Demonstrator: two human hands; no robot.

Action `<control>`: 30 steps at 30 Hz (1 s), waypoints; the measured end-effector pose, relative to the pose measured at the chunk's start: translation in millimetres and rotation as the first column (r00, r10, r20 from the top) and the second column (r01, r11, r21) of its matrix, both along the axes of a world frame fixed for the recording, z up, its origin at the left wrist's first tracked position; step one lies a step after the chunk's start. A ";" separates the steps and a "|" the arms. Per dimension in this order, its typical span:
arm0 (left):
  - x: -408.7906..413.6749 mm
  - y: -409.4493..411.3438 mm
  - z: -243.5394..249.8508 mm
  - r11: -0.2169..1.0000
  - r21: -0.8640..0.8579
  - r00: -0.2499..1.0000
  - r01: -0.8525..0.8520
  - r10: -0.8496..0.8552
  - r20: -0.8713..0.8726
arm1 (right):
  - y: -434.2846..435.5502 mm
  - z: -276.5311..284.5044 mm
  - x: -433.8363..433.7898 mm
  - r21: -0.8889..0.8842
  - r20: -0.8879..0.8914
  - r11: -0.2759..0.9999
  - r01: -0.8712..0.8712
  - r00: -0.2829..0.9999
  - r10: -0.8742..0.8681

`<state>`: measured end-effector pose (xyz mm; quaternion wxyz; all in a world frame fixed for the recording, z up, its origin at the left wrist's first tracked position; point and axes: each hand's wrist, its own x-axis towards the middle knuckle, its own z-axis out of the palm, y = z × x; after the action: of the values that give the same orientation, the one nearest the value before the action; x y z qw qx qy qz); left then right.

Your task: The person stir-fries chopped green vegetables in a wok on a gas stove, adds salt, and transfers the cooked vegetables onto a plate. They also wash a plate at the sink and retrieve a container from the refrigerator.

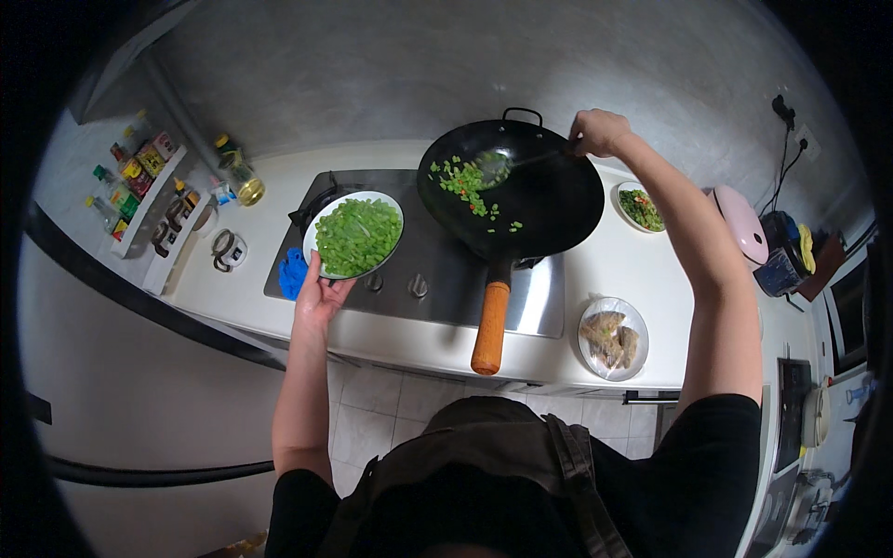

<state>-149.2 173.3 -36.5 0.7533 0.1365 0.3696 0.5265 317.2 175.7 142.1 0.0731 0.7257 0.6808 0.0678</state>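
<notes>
My left hand (324, 291) grips the near rim of a white bowl (312, 244), which it holds above the left side of the stove. Chopped green vegetable pieces (358, 237) fill the bowl. At the right my right hand (600, 132) is closed around the dark handle of a ladle or spatula (534, 160). The head of that utensil rests among green bits inside a black wok (551, 209). More chopped greens with a few red bits (464, 183) lie on the wok's left wall. A wooden handle (492, 328) sticks out from the wok towards me.
A steel gas stove (446, 300) is set in the white counter (628, 272). On the right stand a bowl of chopped greens (642, 208) and a film-covered plate of food (612, 342). A blue cloth (293, 273), an oil bottle (241, 178) and a bottle rack (157, 202) are at left.
</notes>
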 end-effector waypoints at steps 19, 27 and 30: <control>-6.4 -11.6 -6.0 1.000 -0.010 1.000 -0.002 0.001 -0.024 | 7.4 12.8 -1.3 0.400 0.599 0.545 -0.737 0.660 0.453; -6.0 -13.6 -5.1 1.000 0.006 1.000 0.007 -0.007 0.000 | 10.0 14.6 8.4 0.191 0.616 0.582 -0.790 0.558 0.556; -5.2 -11.8 -6.6 1.000 0.015 1.000 0.014 -0.014 -0.002 | 12.0 15.3 4.7 0.294 0.592 0.564 -0.772 0.610 0.526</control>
<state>-154.4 161.5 -43.0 0.7556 0.1456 0.3654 0.5238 321.9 187.7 157.4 -0.0069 0.3667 0.8226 0.4345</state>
